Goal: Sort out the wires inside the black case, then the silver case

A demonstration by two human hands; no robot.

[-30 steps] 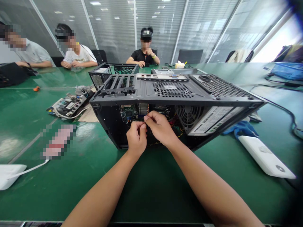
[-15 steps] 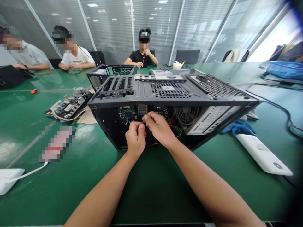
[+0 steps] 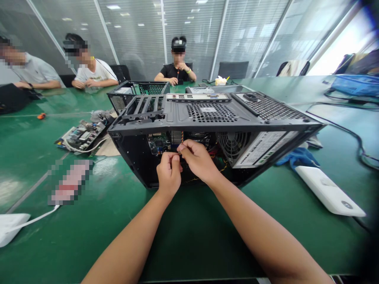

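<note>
In a glass-walled meeting room, a long green table (image 3: 183,236) is bearing a black case (image 3: 213,114) that is lying on its side, its long axis running left to right across the person and its open side facing them. Both hands are working at the mouth of that opening. The left hand (image 3: 168,173) is rising straight up from below, thumb and forefinger pinched together. The right hand (image 3: 199,159) is coming in at a slant from the right, its fingertips also pressed shut and meeting the left ones. Between them they are clamping a small piece (image 3: 179,151), mostly hidden by the fingers, so what it is cannot be told. It is sitting just in front of the green board (image 3: 160,142) inside the case, left of the fan (image 3: 233,144) and above a tangle of wires (image 3: 220,165). Both hands are touching it, neither nearer than the other. A loose board (image 3: 83,134) is lying to the left of the case, and a second case (image 3: 139,88) is standing behind. A blue cloth (image 3: 296,156) and a white device (image 3: 328,189) are lying to the right. Other people are sitting along the far side of the table, well apart from these hands.
</note>
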